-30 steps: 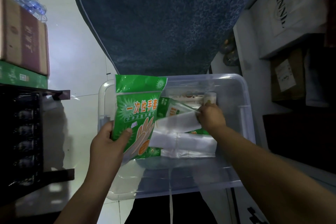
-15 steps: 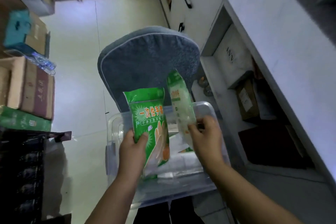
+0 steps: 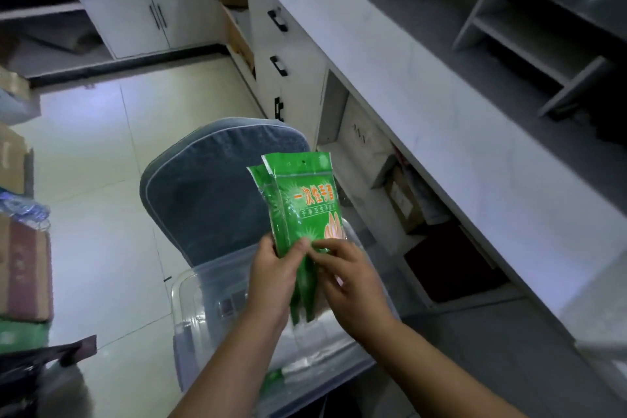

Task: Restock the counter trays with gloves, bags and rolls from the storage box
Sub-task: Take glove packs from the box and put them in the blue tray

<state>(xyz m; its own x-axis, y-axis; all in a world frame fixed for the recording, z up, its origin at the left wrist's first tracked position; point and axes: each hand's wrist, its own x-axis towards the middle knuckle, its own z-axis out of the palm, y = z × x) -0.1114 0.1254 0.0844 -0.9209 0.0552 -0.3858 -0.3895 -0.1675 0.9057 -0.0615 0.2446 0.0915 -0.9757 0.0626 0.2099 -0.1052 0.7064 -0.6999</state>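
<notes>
Two green packs of disposable gloves [image 3: 302,204] are pressed together face to back and held upright above the clear plastic storage box [image 3: 200,292]. My left hand [image 3: 271,278] grips their lower left edge. My right hand [image 3: 353,285] pinches the lower right edge, fingers over the front pack. Inside the box, under my forearms, lie clear plastic bags [image 3: 305,343] and another green pack [image 3: 273,378], mostly hidden.
A blue cushioned chair [image 3: 210,190] stands just behind the box. The white counter [image 3: 441,105] runs along the right, with open shelves below holding cartons [image 3: 403,200]. Stacked cartons [image 3: 23,265] line the left edge. Pale tiled floor [image 3: 101,180] lies to the left.
Both hands rose from the box. The right hand took out a second green pack and brought it against the pack in the left hand. The view swung up toward the counter.
</notes>
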